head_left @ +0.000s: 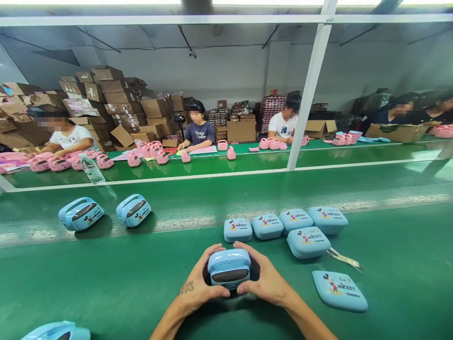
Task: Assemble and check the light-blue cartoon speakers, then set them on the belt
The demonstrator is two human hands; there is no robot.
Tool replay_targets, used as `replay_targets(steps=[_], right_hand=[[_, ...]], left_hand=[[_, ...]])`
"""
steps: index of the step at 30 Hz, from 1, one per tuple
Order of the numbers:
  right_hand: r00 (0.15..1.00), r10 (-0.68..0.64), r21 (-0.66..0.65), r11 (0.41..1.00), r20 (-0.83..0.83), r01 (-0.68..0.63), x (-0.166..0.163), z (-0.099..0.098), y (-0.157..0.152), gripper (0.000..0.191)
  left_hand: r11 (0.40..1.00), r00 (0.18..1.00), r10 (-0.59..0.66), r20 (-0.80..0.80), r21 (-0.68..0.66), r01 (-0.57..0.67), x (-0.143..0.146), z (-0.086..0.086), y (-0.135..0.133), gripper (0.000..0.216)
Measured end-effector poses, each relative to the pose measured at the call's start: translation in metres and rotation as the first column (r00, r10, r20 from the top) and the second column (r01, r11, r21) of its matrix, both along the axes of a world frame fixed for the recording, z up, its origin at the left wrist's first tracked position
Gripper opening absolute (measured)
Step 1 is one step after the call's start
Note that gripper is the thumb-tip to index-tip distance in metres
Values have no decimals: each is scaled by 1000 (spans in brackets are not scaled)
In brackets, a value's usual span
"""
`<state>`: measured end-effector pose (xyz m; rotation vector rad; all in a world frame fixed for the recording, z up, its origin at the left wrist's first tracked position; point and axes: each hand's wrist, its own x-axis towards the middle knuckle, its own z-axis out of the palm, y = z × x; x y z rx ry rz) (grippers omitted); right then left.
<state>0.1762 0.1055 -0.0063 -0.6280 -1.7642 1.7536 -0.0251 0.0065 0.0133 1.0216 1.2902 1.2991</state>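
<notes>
Between my two hands is a light-blue plastic case [229,262] with a dark oval window on the side facing me. My left hand [203,278] wraps its left end, thumb along the lower front edge. On the right end, my right hand [264,276] grips in the same way. Just beyond it lie several blue lids, such as this printed lid [238,230] with a cartoon mouse. A single flat blue lid [340,290] rests to the right of my right hand. Small metal snips [345,259] lie beside the group of lids.
Two blue handled cases, one case [81,214] and another case [133,210], stand at the left. Part of a blue piece [56,331] shows at the lower left. Past a white rail are a water bottle [92,169], pink cases [155,148], seated people and stacked cartons [122,101].
</notes>
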Motion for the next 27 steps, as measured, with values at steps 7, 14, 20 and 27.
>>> replay_targets(steps=[7,14,20,27], right_hand=[[996,-20,62,998,-93,25,2,-2,5,92],[996,-78,59,995,-50,81,-10,-8,2,65],[965,-242,191,947,-103,258,7,33,10,58],[677,-682,559,688,278,463,132,68,70,41]], left_hand=[[995,966,-101,-237,-50,91,-9,1,-6,98],[992,982,-116,-148,34,122,-14,-13,-3,136],[949,918,314,-242,85,-302,-10,-7,3,75],[666,661,745,-88,155,-730,-71,53,67,84]])
